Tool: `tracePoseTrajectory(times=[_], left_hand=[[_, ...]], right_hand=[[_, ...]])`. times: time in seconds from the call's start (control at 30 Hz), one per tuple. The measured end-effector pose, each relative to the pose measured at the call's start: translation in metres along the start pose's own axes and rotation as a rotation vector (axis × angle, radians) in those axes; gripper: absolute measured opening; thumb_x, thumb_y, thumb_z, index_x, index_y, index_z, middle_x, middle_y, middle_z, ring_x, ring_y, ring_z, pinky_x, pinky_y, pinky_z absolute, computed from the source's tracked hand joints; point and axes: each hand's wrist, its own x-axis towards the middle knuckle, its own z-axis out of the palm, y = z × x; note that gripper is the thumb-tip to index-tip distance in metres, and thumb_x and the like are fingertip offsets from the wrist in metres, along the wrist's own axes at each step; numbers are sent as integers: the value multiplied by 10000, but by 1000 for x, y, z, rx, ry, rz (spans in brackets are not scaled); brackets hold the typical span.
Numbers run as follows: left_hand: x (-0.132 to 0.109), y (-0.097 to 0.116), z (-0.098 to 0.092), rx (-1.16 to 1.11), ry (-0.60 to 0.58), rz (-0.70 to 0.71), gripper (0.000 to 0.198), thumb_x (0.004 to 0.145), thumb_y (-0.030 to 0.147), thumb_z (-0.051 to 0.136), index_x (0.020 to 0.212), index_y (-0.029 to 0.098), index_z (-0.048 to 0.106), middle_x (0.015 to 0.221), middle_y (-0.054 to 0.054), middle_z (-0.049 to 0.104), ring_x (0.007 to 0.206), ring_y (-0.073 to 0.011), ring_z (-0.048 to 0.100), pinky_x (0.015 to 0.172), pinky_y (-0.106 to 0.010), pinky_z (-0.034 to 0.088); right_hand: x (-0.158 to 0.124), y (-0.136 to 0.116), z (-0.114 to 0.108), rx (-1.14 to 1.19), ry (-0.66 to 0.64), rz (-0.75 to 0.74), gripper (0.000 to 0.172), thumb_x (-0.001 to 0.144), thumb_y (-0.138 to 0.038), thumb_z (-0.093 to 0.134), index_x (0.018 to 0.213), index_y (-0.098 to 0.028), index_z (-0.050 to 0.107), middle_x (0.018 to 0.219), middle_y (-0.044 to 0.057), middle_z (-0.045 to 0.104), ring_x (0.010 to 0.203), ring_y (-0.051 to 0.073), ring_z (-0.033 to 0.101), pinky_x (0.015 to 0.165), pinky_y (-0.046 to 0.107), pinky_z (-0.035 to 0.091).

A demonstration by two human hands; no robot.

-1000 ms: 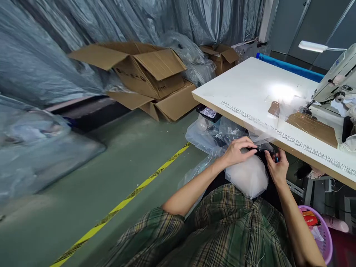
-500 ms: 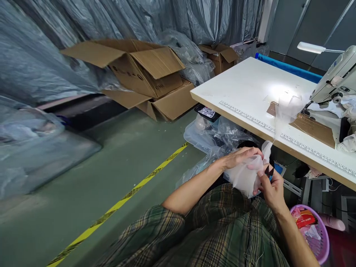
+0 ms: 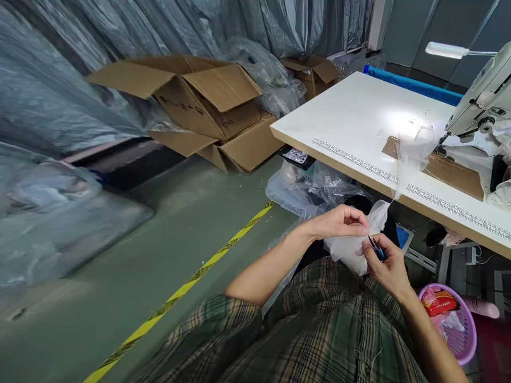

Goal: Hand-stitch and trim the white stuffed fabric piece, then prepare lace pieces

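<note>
1. The left hand (image 3: 345, 221) reaches in over the lap, its thumb and fingers pinched together on sheer white fabric (image 3: 347, 254)
2. The right hand (image 3: 385, 266) has its fingers clamped around small snips (image 3: 376, 249), dark at the blades and blue on the handle, the tips pointing up towards the left fingertips; whether the blades touch the cloth, I cannot tell
3. The fabric lies bunched above the lap, in front of the plaid shirt (image 3: 319, 330), just short of the desk (image 3: 331, 111); one end rises beside the left hand towards the desk's front edge
4. A thin sheer strip (image 3: 404, 173) lies across that edge, running from near the needle area of the sewing machine (image 3: 479, 101) down towards the bundle
5. On the desk, a printed ruler scale (image 3: 351, 161) follows the front edge, and a brown board (image 3: 455, 176) lies by the machine under a lit lamp (image 3: 446, 50)
6. To the right of the right forearm stands a purple basket (image 3: 471, 340) with a red packet (image 3: 441, 304) inside
7. Beyond the desk's left side, an open cardboard box (image 3: 199, 109) rests on flattened-out flaps; yellow-and-black tape (image 3: 191, 277) crosses the green floor (image 3: 179, 229)
</note>
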Motion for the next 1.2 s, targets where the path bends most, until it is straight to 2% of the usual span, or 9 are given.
tracePoseTrajectory(times=[0.1, 0.23, 0.3, 0.43, 0.6, 0.7, 0.87, 1.03, 1.2], left_hand=[[-2, 1, -1, -39, 9, -24, 328, 780, 442, 774, 791, 139, 647, 899, -49, 707, 899, -161, 640, 830, -277, 470], [-6, 2, -2, 17, 41, -74, 398, 771, 436, 788, 1004, 144, 653, 916, -54, 717, 847, -159, 644, 799, -289, 476], [-7, 2, -3, 70, 44, -67, 432, 752, 425, 805, 1051, 141, 676, 944, -62, 725, 872, -169, 647, 825, -300, 478], [-6, 3, -4, 155, 70, -48, 367, 767, 459, 772, 928, 131, 732, 929, -71, 738, 859, -176, 640, 809, -300, 485], [-7, 2, -3, 144, 107, -42, 346, 783, 458, 748, 894, 130, 744, 912, -71, 736, 828, -162, 625, 761, -268, 476], [-7, 2, -1, 138, 136, -60, 344, 784, 456, 746, 886, 128, 742, 880, -64, 726, 818, -164, 621, 751, -265, 470], [-8, 4, 2, 102, 146, -47, 250, 797, 372, 722, 831, 125, 738, 805, -33, 709, 754, -139, 590, 715, -244, 458], [-8, 5, 4, 81, 166, -34, 212, 786, 344, 700, 808, 136, 734, 821, -28, 712, 770, -133, 590, 728, -238, 454], [-7, 4, 5, 39, 214, -66, 254, 748, 384, 743, 789, 134, 722, 779, -26, 693, 740, -126, 582, 710, -233, 447]], right_hand=[[2, 2, -1, -9, 49, -5, 297, 871, -454, 611, 760, -186, 673, 632, 7, 635, 516, 115, 521, 488, 221, 429], [2, 2, -1, 9, 37, 7, 293, 869, -440, 629, 739, -182, 677, 596, -8, 605, 476, 99, 466, 465, 216, 393], [2, 1, -1, 1, 29, 3, 314, 873, -459, 629, 738, -180, 681, 602, -6, 605, 483, 98, 462, 466, 216, 387], [3, 2, -4, -4, 30, 5, 435, 887, -587, 585, 749, -183, 666, 611, -5, 584, 479, 95, 426, 455, 223, 366], [8, 11, -9, 20, 94, 123, 666, 916, -770, 350, 695, -190, 592, 607, 5, 526, 487, 113, 413, 440, 248, 323], [12, 13, -9, -70, 62, 95, 674, 902, -790, 359, 612, -203, 516, 556, -8, 464, 508, 121, 399, 466, 257, 305], [20, 8, -9, -136, 22, 26, 647, 916, -773, 344, 622, -213, 480, 549, -23, 416, 519, 123, 374, 491, 270, 282], [27, 12, -6, -146, 50, 11, 634, 907, -764, 374, 655, -203, 528, 590, -13, 456, 562, 130, 396, 527, 269, 302], [20, 16, -7, -139, 107, 27, 590, 939, -712, 362, 744, -207, 596, 594, -11, 507, 553, 140, 431, 520, 263, 328]])
